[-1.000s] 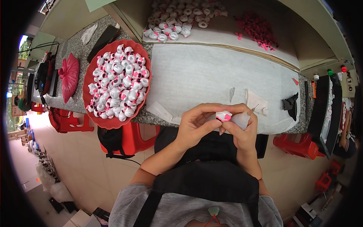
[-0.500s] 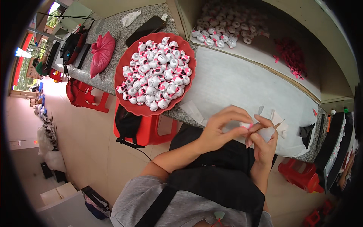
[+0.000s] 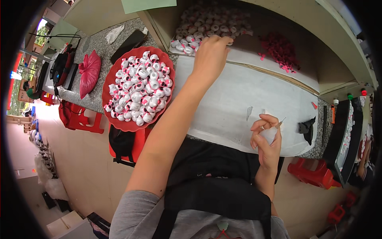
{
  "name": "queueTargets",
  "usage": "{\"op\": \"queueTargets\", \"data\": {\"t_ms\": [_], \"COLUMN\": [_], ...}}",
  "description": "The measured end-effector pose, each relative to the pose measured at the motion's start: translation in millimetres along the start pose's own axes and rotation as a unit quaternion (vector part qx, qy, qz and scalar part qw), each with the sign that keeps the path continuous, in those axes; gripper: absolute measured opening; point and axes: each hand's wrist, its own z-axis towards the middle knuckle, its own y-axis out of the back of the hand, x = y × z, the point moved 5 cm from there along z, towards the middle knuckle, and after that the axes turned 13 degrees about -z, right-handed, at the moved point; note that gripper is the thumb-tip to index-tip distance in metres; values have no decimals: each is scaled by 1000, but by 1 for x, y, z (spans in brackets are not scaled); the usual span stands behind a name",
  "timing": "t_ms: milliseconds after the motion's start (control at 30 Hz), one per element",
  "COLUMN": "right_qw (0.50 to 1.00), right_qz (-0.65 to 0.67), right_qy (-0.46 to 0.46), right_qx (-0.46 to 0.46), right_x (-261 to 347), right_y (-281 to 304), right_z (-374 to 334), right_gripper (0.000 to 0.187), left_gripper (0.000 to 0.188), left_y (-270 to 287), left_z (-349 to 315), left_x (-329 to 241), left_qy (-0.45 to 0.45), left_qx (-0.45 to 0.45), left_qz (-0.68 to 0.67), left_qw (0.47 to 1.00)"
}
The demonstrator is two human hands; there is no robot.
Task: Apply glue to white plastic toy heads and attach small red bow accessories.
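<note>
My left hand (image 3: 212,55) reaches over the front of the shelf, at the edge of a heap of small white figure heads (image 3: 187,44). Its fingertips are mostly hidden behind the hand, so any grip there cannot be made out. Low above the white-papered worktop, my right hand (image 3: 267,143) closes round a small whitish squeeze bottle (image 3: 269,135) with a thin needle tip. At the left, a scalloped red tray (image 3: 106,89) is piled with white heads marked in pink and black.
Deeper right on the shelf lies a heap of small dark pink pieces (image 3: 279,49). A pink plastic bag (image 3: 90,73) and a dark flat case (image 3: 129,46) lie beyond the tray. A black scrap (image 3: 307,129) rests on the worktop's right side. Red stools (image 3: 312,172) stand below.
My left hand has left my right hand and the white and pink piece, moving up and away to the shelf. The right hand still holds the bottle. The view has shifted.
</note>
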Motion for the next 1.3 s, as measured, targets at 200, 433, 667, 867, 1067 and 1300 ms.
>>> {"op": "queueTargets", "data": {"t_ms": [200, 433, 667, 867, 1067, 1300], "right_qw": [999, 996, 982, 972, 919, 899], "right_qz": [17, -22, -59, 28, -176, -243], "right_qy": [19, 25, 121, 162, 303, 330], "right_qx": [-31, -81, -131, -170, -181, -154], "right_x": [-2, 8, 28, 47, 59, 60], "right_y": [28, 39, 38, 21, -2, -14], "right_z": [-13, -18, -23, -21, -33, -39], "right_gripper": [39, 34, 29, 31, 34, 37], "left_gripper": [21, 17, 20, 28, 30, 36], "left_y": [-58, -18, 5, 1, 8, 8], "left_z": [23, -15, -100, -137, -140, -143], "left_x": [30, -21, -53, -58, -60, -58], "left_qy": [86, 128, 272, 257, 263, 284], "left_qx": [123, 44, 55, 25, 8, 15], "left_qz": [192, -426, -656, -726, -740, -736], "left_qw": [970, 895, 702, 637, 619, 614]}}
